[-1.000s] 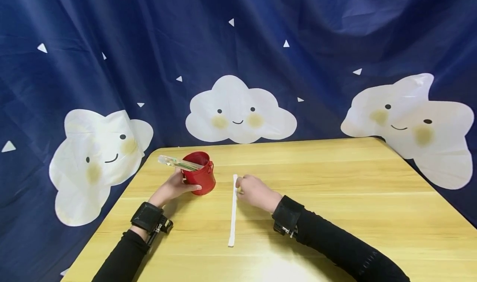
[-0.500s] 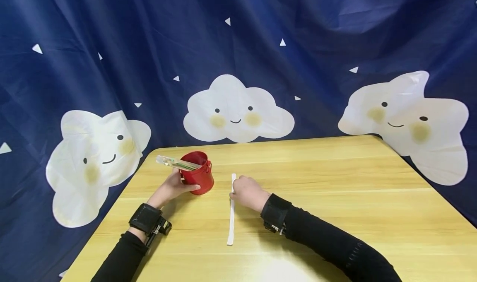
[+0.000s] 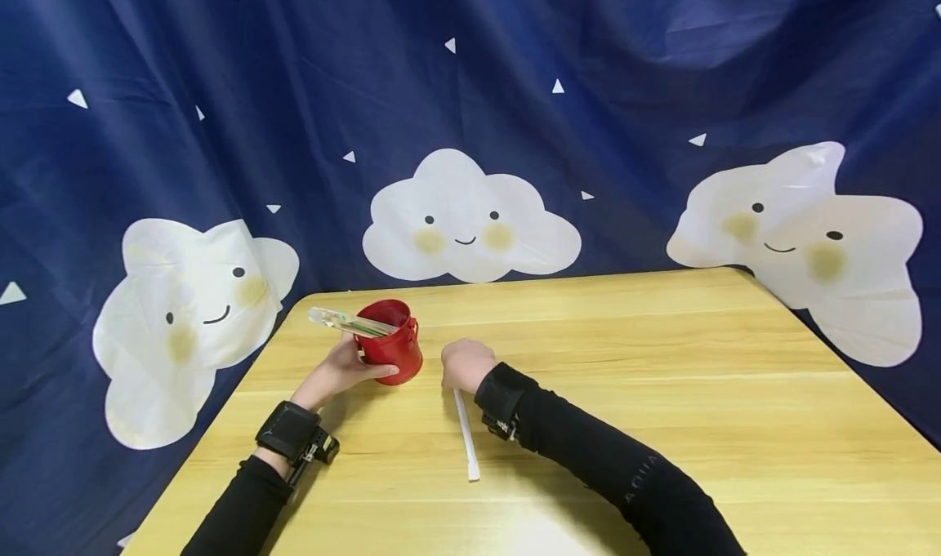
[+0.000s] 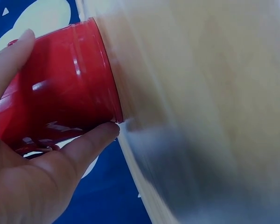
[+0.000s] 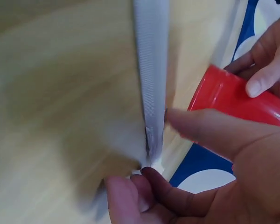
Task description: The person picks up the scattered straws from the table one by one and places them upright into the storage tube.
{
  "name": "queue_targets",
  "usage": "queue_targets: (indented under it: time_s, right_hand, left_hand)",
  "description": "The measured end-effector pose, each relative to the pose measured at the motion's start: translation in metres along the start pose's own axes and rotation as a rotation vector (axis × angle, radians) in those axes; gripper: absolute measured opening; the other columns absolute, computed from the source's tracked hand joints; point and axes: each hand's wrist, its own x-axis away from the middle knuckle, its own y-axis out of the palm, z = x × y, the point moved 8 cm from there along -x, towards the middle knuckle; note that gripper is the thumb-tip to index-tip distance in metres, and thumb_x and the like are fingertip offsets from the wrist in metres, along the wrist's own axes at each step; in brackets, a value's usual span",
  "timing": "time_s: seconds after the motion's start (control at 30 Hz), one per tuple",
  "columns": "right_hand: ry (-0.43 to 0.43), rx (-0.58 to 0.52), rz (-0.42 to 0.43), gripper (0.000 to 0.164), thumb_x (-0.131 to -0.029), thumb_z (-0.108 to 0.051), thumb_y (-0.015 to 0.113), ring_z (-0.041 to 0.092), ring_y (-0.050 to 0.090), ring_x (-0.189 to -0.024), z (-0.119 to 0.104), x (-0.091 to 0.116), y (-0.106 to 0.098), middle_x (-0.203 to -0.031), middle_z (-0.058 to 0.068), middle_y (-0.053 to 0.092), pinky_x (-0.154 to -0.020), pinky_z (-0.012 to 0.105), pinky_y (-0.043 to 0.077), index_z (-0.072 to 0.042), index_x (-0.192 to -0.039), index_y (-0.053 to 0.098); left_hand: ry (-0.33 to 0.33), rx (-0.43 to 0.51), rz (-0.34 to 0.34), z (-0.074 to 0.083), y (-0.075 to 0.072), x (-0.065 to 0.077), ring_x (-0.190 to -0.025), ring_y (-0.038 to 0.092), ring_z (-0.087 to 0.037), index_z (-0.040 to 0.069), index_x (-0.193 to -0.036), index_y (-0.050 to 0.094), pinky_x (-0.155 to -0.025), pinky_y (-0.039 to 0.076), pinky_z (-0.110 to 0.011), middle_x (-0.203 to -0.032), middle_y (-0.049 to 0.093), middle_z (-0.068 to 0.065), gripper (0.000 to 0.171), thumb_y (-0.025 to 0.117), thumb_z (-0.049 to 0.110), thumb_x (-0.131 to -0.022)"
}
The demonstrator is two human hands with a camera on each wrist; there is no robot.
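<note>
My left hand [image 3: 341, 370] grips a small red bucket [image 3: 400, 358] at the left of the table, thumb along its near side. Slender clear-wrapped sticks [image 3: 356, 323] with green on them lean out over the bucket's left rim. In the left wrist view the fingers spread round the bucket's shiny wall [image 4: 60, 88]. My right hand [image 3: 467, 364] pinches the far part of a white paper-wrapped straw [image 3: 466, 438], whose near end points toward me. The right wrist view has the thumb [image 5: 200, 126] against the straw [image 5: 151, 60] and the other fingers curled beneath; the far tip is mostly hidden.
The light wooden table [image 3: 662, 376] stretches to the right. Behind it hangs a dark blue curtain [image 3: 625, 50] with white smiling clouds, meeting the table's back edge. A wrist camera [image 3: 319, 446] sits strapped on the left arm.
My right hand has moved left onto the straw and taken hold of its far part. The straw's near end has swung slightly right. The left hand and bucket stay put.
</note>
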Motion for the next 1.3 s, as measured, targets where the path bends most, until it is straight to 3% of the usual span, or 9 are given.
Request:
queue_targets:
  time_s: [0.17,0.4,0.6,0.87,1.1,1.3]
  right_hand:
    - [0.027,0.015,-0.025,0.012,-0.090,-0.011,0.070,0.016,0.045,-0.060,0.002,-0.007,-0.001,-0.070,0.001,0.051,-0.051,0.028,0.040,-0.012,-0.079,0.066]
    - [0.029,-0.014,-0.021,0.025,-0.087,-0.005,0.068,0.018,0.042,-0.056,0.007,-0.014,-0.003,-0.068,0.004,0.044,-0.046,0.027,0.033,-0.012,-0.070,0.051]
    - [0.043,0.024,-0.030,0.021,-0.086,-0.007,0.068,0.018,0.042,-0.057,0.007,-0.018,-0.002,-0.071,0.003,0.047,-0.048,0.028,0.033,-0.013,-0.072,0.054]
    - [0.049,-0.084,-0.023,0.026,-0.078,-0.015,0.082,0.016,0.047,-0.054,0.018,-0.020,0.001,-0.067,0.001,0.050,-0.047,0.027,0.038,-0.013,-0.071,0.057]
    - [0.022,-0.243,-0.055,0.027,-0.084,-0.017,0.081,0.013,0.056,-0.042,0.024,-0.017,0.002,-0.060,0.003,0.059,-0.041,0.025,0.047,-0.012,-0.070,0.058]
    - [0.011,-0.324,0.045,0.030,-0.085,-0.022,0.081,0.014,0.053,-0.042,0.025,-0.015,-0.022,-0.057,0.000,0.051,-0.041,0.025,0.043,-0.011,-0.072,0.057]
  left_hand:
    - [-0.015,-0.038,0.008,0.001,0.001,0.000,-0.136,0.046,-0.037,0.004,-0.154,0.030,-0.112,0.038,-0.058,-0.148,0.048,-0.020,0.093,0.087,0.009,-0.080]
    - [0.016,-0.029,0.004,0.004,0.000,-0.004,-0.136,0.045,-0.038,0.001,-0.154,0.029,-0.111,0.040,-0.058,-0.149,0.047,-0.020,0.092,0.085,0.007,-0.081]
    - [0.004,-0.043,0.010,0.002,-0.001,-0.005,-0.135,0.046,-0.038,0.001,-0.154,0.030,-0.111,0.040,-0.058,-0.147,0.049,-0.020,0.089,0.084,0.009,-0.083]
    - [-0.038,-0.026,0.016,-0.003,0.000,-0.006,-0.136,0.046,-0.039,0.004,-0.154,0.030,-0.114,0.036,-0.060,-0.147,0.049,-0.021,0.089,0.084,0.011,-0.084]
    - [-0.064,-0.054,-0.004,-0.002,0.002,0.000,-0.134,0.048,-0.041,0.001,-0.153,0.031,-0.113,0.037,-0.060,-0.145,0.051,-0.023,0.086,0.083,0.013,-0.086]
    - [-0.058,-0.076,-0.015,-0.001,0.002,0.002,-0.134,0.049,-0.040,0.002,-0.153,0.032,-0.112,0.038,-0.059,-0.144,0.051,-0.022,0.085,0.083,0.013,-0.086]
